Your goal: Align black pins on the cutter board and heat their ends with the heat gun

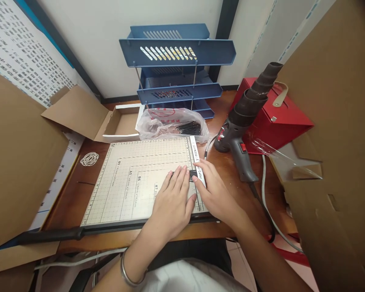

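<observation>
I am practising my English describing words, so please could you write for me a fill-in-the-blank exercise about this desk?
The left hand rests palm ____ on the cutter.
The strands beside the right hand are ____.
The bracelet is on the ____ wrist.
Beside the heat gun is a box coloured ____.

Missing words: down; black; left; red.

One head-worn camera looks forward and steeply down over the desk [219, 230] from close by.
</observation>
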